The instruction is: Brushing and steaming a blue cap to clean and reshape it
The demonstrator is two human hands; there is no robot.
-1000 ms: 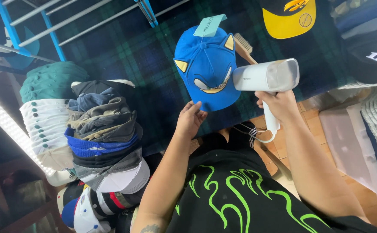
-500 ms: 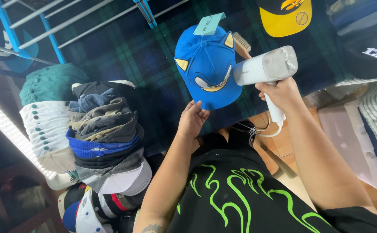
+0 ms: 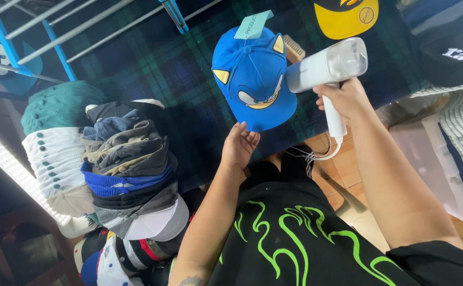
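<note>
Head view looked down over a black shirt with green flame print, closest to the lens. Left hand was raised, fingers loosely curled and released, fingertips touching the brim edge of the blue cap; not gripping it as far as could be seen. Right hand was clenched round the handle of the white steamer, whose head pointed left, almost against the cap's right side; contact could not be told. White cord looped down from the handle's end, near the shirt collar. Blue cap lay on the dark plaid cloth, brim toward the person, with yellow ears and a cartoon-eye print on the front, and a teal tag at its top. Small brush peeked out just behind the cap's right ear. Left of the arms stood a tall stack of caps, mixed grey, blue, white and black, and beside it a second stack of white caps topped by green ones. More caps lay below those, bottom left. Farther off, a yellow-brimmed cap sat at the top edge, a black cap at top right. Blue rack with grey rails crossed the top left.
</note>
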